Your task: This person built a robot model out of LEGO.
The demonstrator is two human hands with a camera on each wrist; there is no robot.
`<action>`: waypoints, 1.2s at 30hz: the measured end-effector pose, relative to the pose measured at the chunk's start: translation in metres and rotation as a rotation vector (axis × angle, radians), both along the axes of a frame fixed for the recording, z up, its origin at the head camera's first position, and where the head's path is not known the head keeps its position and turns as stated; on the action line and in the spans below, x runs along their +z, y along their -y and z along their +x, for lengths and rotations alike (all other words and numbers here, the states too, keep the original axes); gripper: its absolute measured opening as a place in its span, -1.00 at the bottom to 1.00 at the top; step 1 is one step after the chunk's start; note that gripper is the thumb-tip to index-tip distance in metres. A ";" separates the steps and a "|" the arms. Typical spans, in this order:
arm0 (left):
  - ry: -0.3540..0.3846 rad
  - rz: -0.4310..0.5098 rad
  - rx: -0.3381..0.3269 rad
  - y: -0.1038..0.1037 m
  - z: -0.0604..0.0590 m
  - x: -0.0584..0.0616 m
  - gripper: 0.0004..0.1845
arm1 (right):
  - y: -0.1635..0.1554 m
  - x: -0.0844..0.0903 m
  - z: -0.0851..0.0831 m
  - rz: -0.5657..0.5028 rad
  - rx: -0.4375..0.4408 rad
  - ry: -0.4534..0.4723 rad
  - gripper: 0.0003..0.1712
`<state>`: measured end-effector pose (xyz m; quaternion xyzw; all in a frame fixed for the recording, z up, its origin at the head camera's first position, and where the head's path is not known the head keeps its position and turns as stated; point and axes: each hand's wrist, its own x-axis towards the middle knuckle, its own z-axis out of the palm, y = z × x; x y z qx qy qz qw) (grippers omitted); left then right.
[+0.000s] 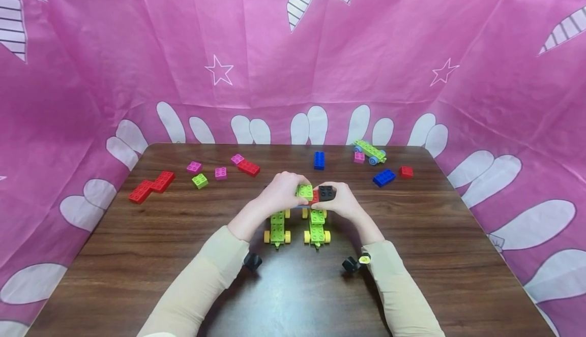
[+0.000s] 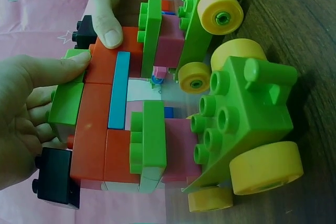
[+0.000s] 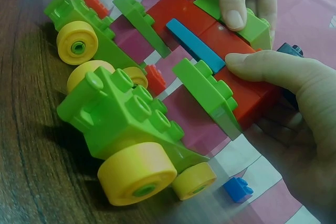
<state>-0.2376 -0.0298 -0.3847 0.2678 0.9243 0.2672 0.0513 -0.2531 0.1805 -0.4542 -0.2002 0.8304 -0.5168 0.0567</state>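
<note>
A structure of toy bricks stands on two green wheeled bases [image 1: 277, 232] with yellow wheels. Pink bricks [image 2: 181, 148] rise from the bases to green pieces [image 2: 154, 140], topped by red bricks [image 2: 94, 129] and a thin blue piece [image 3: 195, 45] bridging the pair. At the top, my left hand [image 1: 285, 193] pinches a light green brick [image 1: 305, 191], its thumb on the brick's edge. My right hand [image 1: 342, 201] grips the red part from the other side, thumb pressed on its face. A black brick [image 1: 326, 192] sits at each end of the top.
Loose red bricks [image 1: 141, 191], pink bricks [image 1: 221, 173] and a green brick [image 1: 200, 181] lie at the back left. Toward the back right are blue bricks [image 1: 384, 177], a small red brick [image 1: 406, 172] and another green wheeled base [image 1: 370, 151] with blue wheels beside a pink brick.
</note>
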 end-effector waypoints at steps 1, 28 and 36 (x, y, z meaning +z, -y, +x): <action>-0.001 -0.002 -0.001 0.000 0.000 0.000 -0.63 | 0.000 0.000 0.000 0.002 -0.003 0.004 -0.57; 0.006 -0.012 0.014 -0.002 -0.004 0.000 -0.60 | 0.000 0.001 0.000 -0.004 0.015 -0.002 -0.57; 0.035 0.009 -0.027 0.002 -0.003 0.000 -0.58 | -0.001 0.002 0.001 0.002 0.011 0.003 -0.56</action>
